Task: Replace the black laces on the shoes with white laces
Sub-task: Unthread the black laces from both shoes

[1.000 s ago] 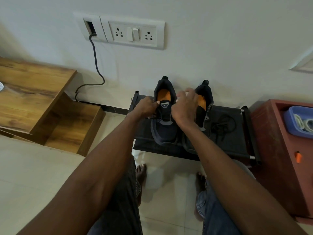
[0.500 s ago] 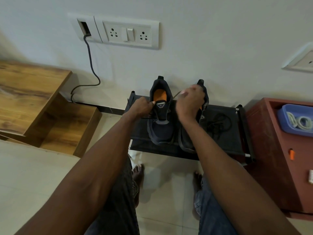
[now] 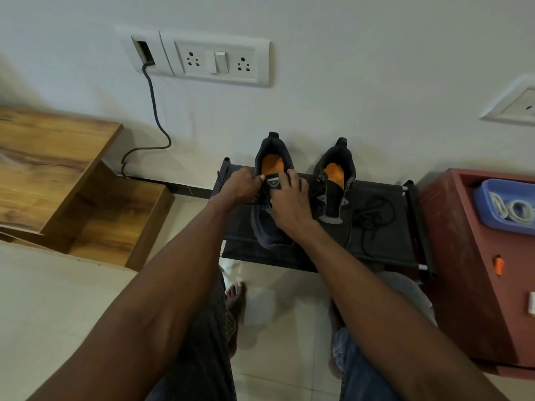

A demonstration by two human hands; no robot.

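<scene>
The left shoe (image 3: 270, 198) stands on a black rack (image 3: 385, 244), heel toward the wall, its orange insole showing; both hands work at its tongue. The left hand (image 3: 241, 185) is curled at the shoe's left edge, thumb and fingers pinching what looks like a black lace (image 3: 254, 201) that trails out below the wrist; the right hand (image 3: 289, 204) lies over the lacing area, fingers bent onto the tongue, though whether they grip a lace there cannot be told. Just beside, to the right, the right shoe (image 3: 334, 186) stands the same way, apart from the hands, with no lace visible in its eyelets; a loose lace (image 3: 373, 215) lies coiled on the rack to its right. Further right a red cabinet (image 3: 469, 256) carries a blue tray (image 3: 486, 209) holding pale coils, perhaps the white laces (image 3: 512, 209); this is too small to be sure. On the wall above, a switch panel (image 3: 220, 62) has a dark cable (image 3: 156, 111) running down to the floor; a wooden table (image 3: 52, 157) stands to the left. The person's knees and bare feet show below, over a pale tiled floor.
</scene>
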